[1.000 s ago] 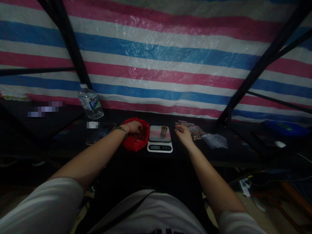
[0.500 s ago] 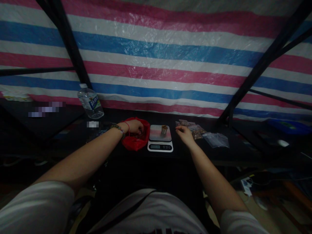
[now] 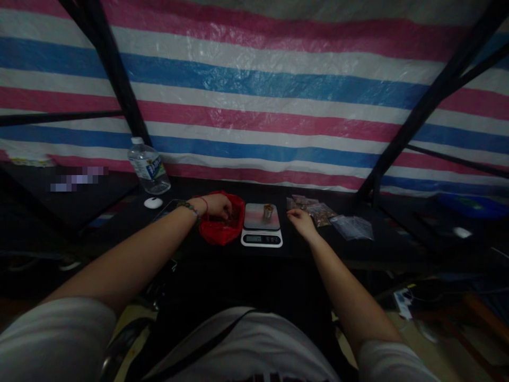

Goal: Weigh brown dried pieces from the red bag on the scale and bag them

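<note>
A small digital scale (image 3: 261, 232) sits on the dark table, with a little upright packet (image 3: 268, 211) on its platform. Left of it lies an open red plastic bag (image 3: 217, 232). My left hand (image 3: 218, 206) reaches into that bag, fingers curled among its contents; whether it grips anything is hidden. My right hand (image 3: 301, 220) rests on the table right of the scale, fingers bent, just in front of several small filled packets (image 3: 314, 208). A pile of empty clear zip bags (image 3: 353, 227) lies further right.
A water bottle (image 3: 148, 167) stands at the back left, with a white mouse (image 3: 153, 202) and a phone (image 3: 169, 208) beside it. A striped tarp (image 3: 254, 106) and black frame poles (image 3: 115, 74) close off the back. Cables lie on the floor at right.
My right hand has drawn back a little from the filled packets toward the table front. My left hand stays in the red bag, shifted slightly.
</note>
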Tool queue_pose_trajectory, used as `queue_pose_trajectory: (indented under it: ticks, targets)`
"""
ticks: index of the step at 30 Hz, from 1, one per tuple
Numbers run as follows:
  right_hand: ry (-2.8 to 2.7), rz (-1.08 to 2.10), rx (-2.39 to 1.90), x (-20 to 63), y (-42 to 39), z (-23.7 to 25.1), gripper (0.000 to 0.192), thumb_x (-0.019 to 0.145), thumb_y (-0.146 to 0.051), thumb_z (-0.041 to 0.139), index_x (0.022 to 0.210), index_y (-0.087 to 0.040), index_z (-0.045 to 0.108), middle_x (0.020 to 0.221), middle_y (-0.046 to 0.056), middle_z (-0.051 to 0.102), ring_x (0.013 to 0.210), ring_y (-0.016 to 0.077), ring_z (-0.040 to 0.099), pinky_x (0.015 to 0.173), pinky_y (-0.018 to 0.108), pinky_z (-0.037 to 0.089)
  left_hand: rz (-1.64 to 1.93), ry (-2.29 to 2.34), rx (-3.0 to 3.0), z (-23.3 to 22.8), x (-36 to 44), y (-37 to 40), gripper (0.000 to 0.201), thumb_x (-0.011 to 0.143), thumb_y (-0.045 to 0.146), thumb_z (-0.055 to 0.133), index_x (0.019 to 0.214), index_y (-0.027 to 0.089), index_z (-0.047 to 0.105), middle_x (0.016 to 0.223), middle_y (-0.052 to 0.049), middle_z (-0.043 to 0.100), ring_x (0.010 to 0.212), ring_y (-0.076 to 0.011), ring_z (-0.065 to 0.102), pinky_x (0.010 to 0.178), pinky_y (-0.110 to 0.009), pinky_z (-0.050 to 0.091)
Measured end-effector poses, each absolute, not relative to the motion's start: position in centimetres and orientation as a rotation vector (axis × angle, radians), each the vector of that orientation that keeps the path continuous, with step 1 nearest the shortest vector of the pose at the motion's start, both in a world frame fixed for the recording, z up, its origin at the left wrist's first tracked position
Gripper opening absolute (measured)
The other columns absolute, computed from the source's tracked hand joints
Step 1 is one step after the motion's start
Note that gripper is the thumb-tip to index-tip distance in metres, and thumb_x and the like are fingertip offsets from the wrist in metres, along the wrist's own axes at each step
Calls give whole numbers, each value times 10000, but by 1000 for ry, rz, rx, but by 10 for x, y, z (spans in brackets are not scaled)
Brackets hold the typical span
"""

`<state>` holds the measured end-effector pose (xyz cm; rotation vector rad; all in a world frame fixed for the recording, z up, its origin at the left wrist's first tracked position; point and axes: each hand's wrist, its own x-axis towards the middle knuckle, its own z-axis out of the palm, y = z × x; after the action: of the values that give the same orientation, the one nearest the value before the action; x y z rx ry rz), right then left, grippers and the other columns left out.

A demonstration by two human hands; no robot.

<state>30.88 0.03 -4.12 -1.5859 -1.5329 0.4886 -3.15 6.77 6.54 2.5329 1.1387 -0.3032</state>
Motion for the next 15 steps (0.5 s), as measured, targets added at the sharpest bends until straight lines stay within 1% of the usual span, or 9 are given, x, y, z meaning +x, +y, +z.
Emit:
queue_pose_trajectory:
  ticks: [5, 10, 15]
  targets:
    - [-1628, 458, -1496, 281, -12, -17, 259, 759, -325, 519, 886, -172, 684, 841, 50, 690, 758, 183, 615, 719, 295, 449, -368, 1208, 2586, 59, -37, 68, 243, 694, 242, 630, 920, 211, 713, 826, -8, 710, 677, -125, 600, 596, -187, 403]
    - [-1840, 563, -1329, 238, -34, 8, 227, 789, -345, 518, 841, -191, 678, 751, 18, 663, 667, 151, 592, 626, 251, 430, -350, 1195, 2642, 52, -46, 72, 228, 685, 220, 633, 896, 224, 719, 881, 1, 716, 736, -121, 601, 644, -173, 405]
    - [-1802, 554, -1371, 239, -38, 15, 217, 777, -338, 529, 812, -183, 676, 723, 19, 658, 660, 151, 590, 622, 249, 426, -377, 1271, 2669, 55, -56, 73, 220, 681, 201, 625, 875, 224, 728, 851, -5, 716, 727, -129, 604, 643, -188, 404]
